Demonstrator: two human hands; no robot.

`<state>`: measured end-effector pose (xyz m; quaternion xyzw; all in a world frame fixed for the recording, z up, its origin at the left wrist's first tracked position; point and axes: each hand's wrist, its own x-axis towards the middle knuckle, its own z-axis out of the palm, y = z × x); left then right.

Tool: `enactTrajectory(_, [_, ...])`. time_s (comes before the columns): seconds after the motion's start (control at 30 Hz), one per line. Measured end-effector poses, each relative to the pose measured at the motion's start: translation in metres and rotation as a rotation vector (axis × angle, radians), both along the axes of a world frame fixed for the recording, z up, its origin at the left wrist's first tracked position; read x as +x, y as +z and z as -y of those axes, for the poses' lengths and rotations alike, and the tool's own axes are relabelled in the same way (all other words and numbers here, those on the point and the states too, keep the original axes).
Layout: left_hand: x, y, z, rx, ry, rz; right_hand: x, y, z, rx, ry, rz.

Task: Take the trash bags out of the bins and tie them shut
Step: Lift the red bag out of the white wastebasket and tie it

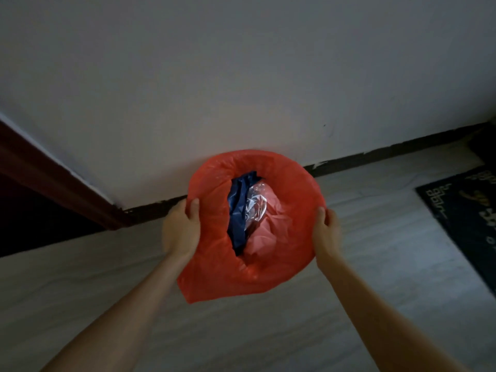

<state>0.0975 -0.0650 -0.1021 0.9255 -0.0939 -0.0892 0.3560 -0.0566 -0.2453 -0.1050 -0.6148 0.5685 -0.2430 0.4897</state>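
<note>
Hands | left hand [181,230] and right hand [326,232] fingers grip red trash bag [214,264] rim | opposite sides

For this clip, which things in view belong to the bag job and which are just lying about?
Job:
red bag, open over a bin that it hides
left hand, gripping the bag's rim
right hand, gripping the opposite rim
blue plastic and clear plastic inside

Lying about:
dark mat on the floor
wall
door frame
</note>
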Motion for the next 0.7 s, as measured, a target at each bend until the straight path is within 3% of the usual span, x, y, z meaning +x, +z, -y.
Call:
enactTrajectory(0.13, [0.016, 0.000, 0.006, 0.030, 0.008, 0.197, 0.004, -0.007, 0.007, -0.023, -0.101, 0.087])
enactTrajectory(0.27, [0.021, 0.006, 0.003, 0.274, -0.079, 0.260, -0.001, -0.001, 0.013, -0.240, -0.056, -0.167])
enactTrajectory(0.37, [0.019, 0.023, -0.003, 0.356, -0.135, 0.327, 0.003, 0.010, 0.020, -0.288, 0.022, -0.211])
enactTrajectory(0.43, [0.017, 0.041, -0.001, 0.257, -0.146, 0.353, 0.008, 0.017, 0.022, -0.299, 0.082, -0.210])
enactTrajectory(0.57, [0.013, 0.082, 0.017, -0.153, -0.188, 0.363, 0.021, 0.051, 0.016, -0.364, 0.146, -0.031])
enactTrajectory(0.63, [0.006, 0.090, 0.021, -0.246, -0.230, 0.367, 0.023, 0.070, 0.010, -0.441, 0.160, 0.072])
enactTrajectory(0.7, [0.001, 0.083, 0.022, -0.216, -0.308, 0.395, 0.024, 0.077, 0.009, -0.521, 0.208, 0.066])
